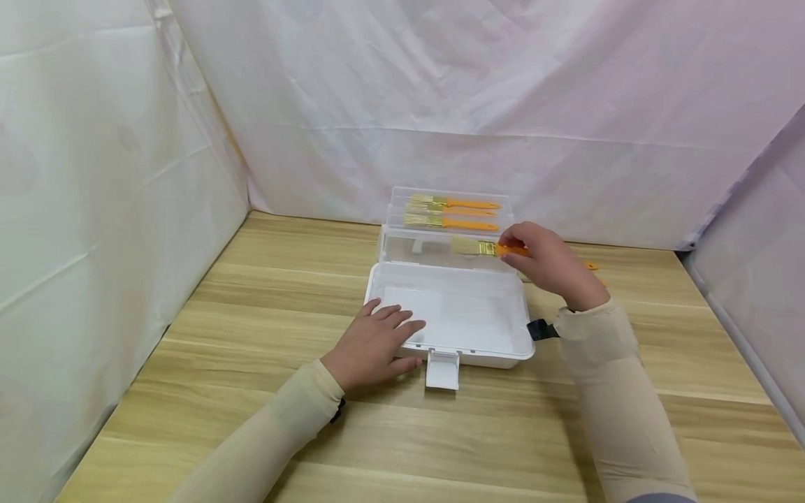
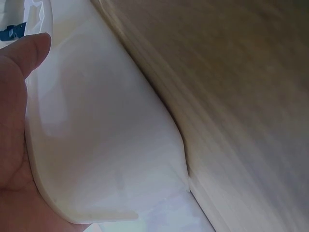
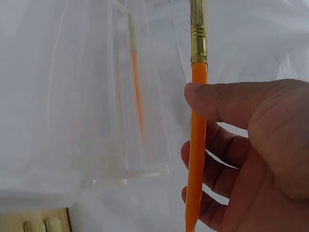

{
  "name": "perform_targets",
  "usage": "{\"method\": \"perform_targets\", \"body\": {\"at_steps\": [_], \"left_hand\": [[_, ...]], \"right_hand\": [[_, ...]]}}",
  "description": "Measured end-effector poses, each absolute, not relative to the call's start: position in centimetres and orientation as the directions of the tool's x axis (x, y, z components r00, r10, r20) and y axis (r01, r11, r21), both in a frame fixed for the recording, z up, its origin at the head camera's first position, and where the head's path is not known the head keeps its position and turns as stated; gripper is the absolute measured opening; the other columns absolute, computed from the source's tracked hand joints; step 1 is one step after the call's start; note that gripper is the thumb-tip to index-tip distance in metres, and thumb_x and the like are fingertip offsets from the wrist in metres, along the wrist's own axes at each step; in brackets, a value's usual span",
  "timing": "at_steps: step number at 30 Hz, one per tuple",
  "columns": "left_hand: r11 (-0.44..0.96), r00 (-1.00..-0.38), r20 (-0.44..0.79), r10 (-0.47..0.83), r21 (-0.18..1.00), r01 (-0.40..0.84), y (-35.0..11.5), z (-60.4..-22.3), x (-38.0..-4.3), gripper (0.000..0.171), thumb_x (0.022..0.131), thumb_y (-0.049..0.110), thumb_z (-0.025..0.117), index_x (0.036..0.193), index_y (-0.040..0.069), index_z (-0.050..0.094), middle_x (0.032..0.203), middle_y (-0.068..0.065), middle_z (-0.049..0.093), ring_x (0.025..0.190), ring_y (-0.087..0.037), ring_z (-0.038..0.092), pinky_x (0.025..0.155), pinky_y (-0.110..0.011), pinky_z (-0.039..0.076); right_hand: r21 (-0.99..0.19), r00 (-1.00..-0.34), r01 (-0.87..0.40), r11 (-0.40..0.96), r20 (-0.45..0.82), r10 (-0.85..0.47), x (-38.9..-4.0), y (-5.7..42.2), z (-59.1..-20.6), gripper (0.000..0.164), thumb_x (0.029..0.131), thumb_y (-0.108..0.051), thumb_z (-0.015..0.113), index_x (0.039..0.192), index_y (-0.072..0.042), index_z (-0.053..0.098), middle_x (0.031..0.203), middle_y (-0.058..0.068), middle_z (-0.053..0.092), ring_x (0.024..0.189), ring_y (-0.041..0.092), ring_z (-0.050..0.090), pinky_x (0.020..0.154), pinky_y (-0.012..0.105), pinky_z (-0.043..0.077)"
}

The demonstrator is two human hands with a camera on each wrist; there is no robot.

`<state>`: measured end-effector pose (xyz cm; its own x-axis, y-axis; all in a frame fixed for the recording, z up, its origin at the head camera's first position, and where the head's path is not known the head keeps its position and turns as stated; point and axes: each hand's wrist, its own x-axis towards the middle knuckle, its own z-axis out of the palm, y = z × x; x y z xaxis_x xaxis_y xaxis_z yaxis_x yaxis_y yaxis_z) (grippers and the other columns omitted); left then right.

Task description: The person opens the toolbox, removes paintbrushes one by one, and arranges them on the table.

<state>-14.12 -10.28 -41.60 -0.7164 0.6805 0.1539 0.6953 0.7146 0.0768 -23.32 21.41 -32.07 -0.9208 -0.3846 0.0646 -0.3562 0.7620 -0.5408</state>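
A white plastic box lies with its lid raised at the back. My left hand rests over its front left corner, fingers spread across the rim and thumb near the front latch. In the left wrist view, the thumb and palm touch the box wall. Above the back of the box, my right hand pinches a paintbrush by its orange handle, bristles pointing left in the head view. More orange-handled paintbrushes lie side by side in the clear compartment at the back.
Orange handle ends show on the wooden table beyond my right wrist, partly hidden by it. Bristle tips appear low in the right wrist view. White cloth hangs behind and at both sides.
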Motion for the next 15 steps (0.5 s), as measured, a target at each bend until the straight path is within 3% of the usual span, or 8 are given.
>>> {"method": "perform_targets", "body": {"at_steps": [15], "left_hand": [[0.721, -0.722, 0.143, 0.677, 0.068, 0.690, -10.2, -41.7, -14.1, 0.059, 0.094, 0.057, 0.057, 0.140, 0.022, 0.056, 0.136, -0.005, 0.060, 0.130, -0.026, 0.050, 0.111, -0.054, 0.028]], "right_hand": [[-0.528, -0.940, -0.319, 0.787, 0.068, -0.336, -21.4, 27.8, -33.0, 0.016, 0.100, -0.014, 0.061, 0.111, -0.002, 0.060, 0.109, 0.016, 0.059, 0.099, 0.032, 0.053, 0.083, 0.050, 0.044]]}}
